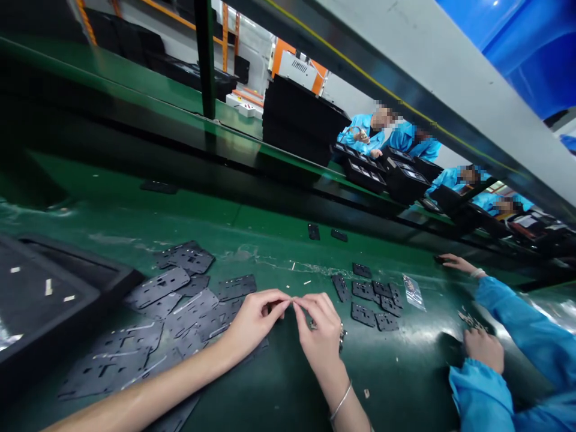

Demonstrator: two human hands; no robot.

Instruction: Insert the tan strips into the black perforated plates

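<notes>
My left hand [256, 318] and my right hand [321, 333] meet fingertip to fingertip above the green work surface [279, 252]. Both are pinched on a tiny pale piece [291, 302] too small to name. Under and left of my left hand lie several flat dark grey stamped plates [180, 300], overlapping in a loose pile. My right wrist wears a thin silver bangle [341, 402].
A black tray [49, 294] sits at the left edge. Several small black plates [371, 300] and a clear bag [413, 292] lie right of my hands. A co-worker's blue-sleeved arms [517, 336] work at the right. More people in blue sit beyond stacked black trays [382, 171].
</notes>
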